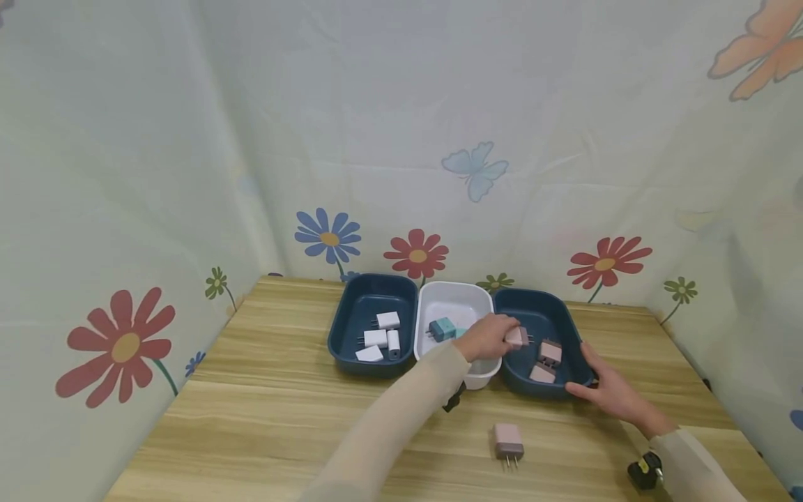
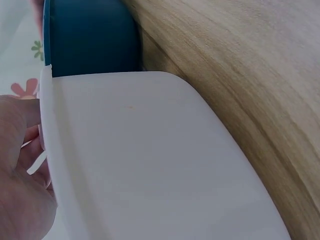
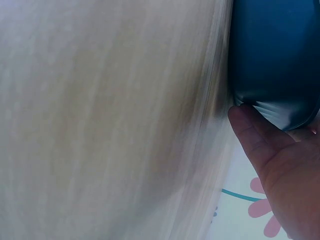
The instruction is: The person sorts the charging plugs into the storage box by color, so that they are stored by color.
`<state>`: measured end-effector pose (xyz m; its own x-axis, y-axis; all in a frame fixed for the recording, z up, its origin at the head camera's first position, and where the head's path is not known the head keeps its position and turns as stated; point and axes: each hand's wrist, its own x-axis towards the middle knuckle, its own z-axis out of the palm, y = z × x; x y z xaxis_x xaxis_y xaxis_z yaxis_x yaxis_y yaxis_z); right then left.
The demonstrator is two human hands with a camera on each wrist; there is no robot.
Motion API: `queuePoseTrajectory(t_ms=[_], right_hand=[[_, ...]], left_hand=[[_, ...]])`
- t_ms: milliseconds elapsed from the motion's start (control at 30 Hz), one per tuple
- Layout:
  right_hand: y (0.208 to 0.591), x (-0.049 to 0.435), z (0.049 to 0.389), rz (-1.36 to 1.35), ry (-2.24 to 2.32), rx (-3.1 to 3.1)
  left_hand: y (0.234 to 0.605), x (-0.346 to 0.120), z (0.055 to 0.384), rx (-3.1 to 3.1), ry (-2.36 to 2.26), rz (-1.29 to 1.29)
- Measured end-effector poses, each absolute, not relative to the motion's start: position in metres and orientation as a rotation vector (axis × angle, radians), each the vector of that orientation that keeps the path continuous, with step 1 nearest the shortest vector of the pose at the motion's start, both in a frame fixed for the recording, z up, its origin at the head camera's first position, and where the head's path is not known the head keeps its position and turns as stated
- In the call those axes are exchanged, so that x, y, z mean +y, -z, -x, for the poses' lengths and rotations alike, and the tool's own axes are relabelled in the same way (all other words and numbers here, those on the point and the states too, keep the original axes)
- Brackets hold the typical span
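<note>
My left hand [image 1: 488,337] pinches a pink charger plug [image 1: 517,337] over the left side of the right-hand dark blue bin [image 1: 533,301]. Two more pink charger plugs, one of them a pink plug [image 1: 551,352] near the bin's middle, lie inside. My right hand [image 1: 611,390] holds that bin's near right corner, thumb on the front wall and fingers along the side. The right wrist view shows the thumb [image 3: 250,127] against the blue wall. In the left wrist view the white bin [image 2: 135,150] hides most of the left fingers.
Teal charger plugs [image 1: 442,329] lie in the white middle bin, partly behind the left arm. The left dark blue bin [image 1: 370,284] holds several white charger plugs [image 1: 376,339]. Another pink charger plug [image 1: 507,440] lies on the wooden table [image 1: 263,411], near the front. A flowered curtain [image 1: 376,125] hangs behind.
</note>
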<state>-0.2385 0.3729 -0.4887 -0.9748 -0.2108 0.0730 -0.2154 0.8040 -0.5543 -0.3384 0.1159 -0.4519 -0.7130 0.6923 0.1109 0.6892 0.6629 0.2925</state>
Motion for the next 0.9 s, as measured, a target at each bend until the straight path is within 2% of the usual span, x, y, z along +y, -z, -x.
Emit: queuePoseTrajectory(t_ms=[333, 633, 900], right_hand=[[0.491, 0.37, 0.239, -0.365, -0.931, -2.959], [0.492, 0.374, 0.239, -0.355, -0.905, -2.96], [0.49, 0.371, 0.237, -0.339, -0.907, -2.983]], left_hand=[[0.454, 0.106, 0.343, 2.943, -0.577, -1.058], [0.445, 0.079, 0.337, 2.877, -0.624, -1.116], [0.44, 0.063, 0.318, 2.74, -0.713, -1.18]])
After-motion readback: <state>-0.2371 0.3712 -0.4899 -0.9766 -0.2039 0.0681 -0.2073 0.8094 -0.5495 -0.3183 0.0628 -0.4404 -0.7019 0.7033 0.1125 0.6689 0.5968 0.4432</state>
